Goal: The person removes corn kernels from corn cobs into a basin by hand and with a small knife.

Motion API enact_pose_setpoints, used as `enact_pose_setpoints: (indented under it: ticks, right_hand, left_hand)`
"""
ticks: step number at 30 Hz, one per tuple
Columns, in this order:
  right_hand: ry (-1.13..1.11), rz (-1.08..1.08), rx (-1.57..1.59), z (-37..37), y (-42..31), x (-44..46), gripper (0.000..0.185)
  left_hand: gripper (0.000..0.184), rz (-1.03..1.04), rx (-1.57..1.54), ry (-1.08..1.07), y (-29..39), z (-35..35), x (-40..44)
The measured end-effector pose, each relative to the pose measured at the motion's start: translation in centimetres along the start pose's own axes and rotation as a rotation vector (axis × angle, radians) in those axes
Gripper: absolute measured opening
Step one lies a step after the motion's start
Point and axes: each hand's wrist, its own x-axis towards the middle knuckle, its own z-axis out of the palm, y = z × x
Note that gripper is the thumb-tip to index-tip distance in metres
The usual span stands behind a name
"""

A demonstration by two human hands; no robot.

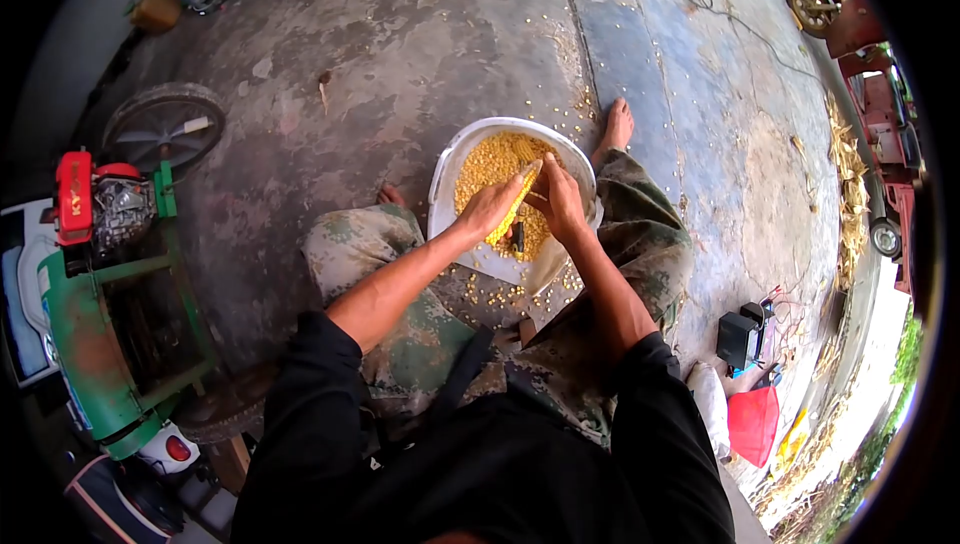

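Observation:
A yellow ear of corn (514,209) is held at a slant over a white tub (441,206). My left hand (488,208) is closed round its left side, the thumb reaching toward the upper end. On the other side, my right hand (561,200) presses its bent fingers against the ear near that end. Loose corn kernels (487,159) fill the tub's bottom, and a cob lies among them at the far side. Below the ear a small black object (518,237) shows; its kind is unclear. The tub stands on the floor between my legs.
Scattered kernels lie on the concrete floor (360,74). To the left stands a green machine (85,329) with a red engine (74,199) and a wheel. At right are a black box (738,340), a red bag (753,424) and corn husks (848,194). A cable (740,24) crosses the floor.

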Motion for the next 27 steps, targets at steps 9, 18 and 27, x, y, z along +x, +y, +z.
enact_pose_setpoints:
  ticks: [9, 18, 27]
  right_hand:
    - [-0.145, -0.17, -0.357, 0.1, 1.9, 0.1, 0.049]
    - [-0.218, -0.173, -0.241, 0.6, 2.1, -0.7, 0.048]
    - [-0.266, -0.202, -0.245, -0.4, 2.7, 0.8, 0.04]
  left_hand:
    - [0.043, -0.093, -0.154, -0.088, -0.6, -0.3, -0.2]
    - [0.048, -0.133, -0.245, -0.022, 0.0, -0.2, -0.8]
    - [0.047, -0.121, -0.257, -0.082, -0.2, -0.7, -0.4]
